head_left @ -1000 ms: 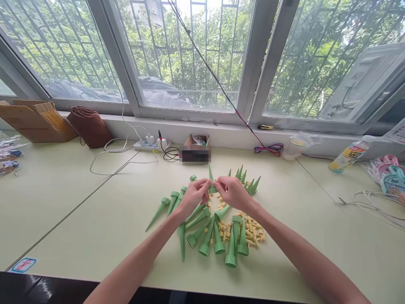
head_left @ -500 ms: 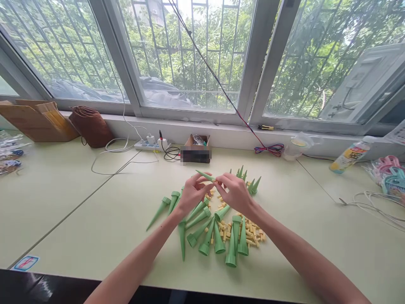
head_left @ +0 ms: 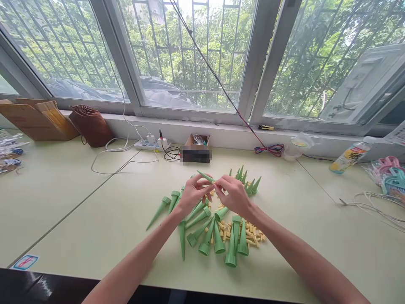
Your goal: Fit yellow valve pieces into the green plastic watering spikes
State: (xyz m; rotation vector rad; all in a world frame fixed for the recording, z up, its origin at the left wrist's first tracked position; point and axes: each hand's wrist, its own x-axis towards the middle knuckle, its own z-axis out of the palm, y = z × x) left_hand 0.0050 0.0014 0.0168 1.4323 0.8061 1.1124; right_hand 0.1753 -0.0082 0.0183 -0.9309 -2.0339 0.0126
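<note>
My left hand point(head_left: 196, 192) is closed around a green plastic plant-watering spike point(head_left: 205, 175), whose pointed tip juts up to the left. Against the spike's side, my right hand point(head_left: 232, 190) pinches a small yellow plastic piece point(head_left: 214, 183), mostly covered by the fingers. Below both hands lie several more green spikes point(head_left: 198, 218), hollow cones with ribbed collars, pointing various ways. Loose yellow pieces point(head_left: 251, 234) are heaped among them on the right. Behind my right hand, a further group of green spikes point(head_left: 255, 185) has its tips pointing up.
The pale green table point(head_left: 95, 228) runs to the windowsill. At the back are a cardboard box point(head_left: 31, 122), a brown pouch point(head_left: 90, 126), a power strip point(head_left: 148, 145) and a small open box point(head_left: 198, 145). To the right stand a bottle point(head_left: 349, 156) and loose cables point(head_left: 373, 202).
Both hands stay almost in place. The fingers of my right hand shift slightly at the yellow piece against the spike; the piles on the table look the same.
</note>
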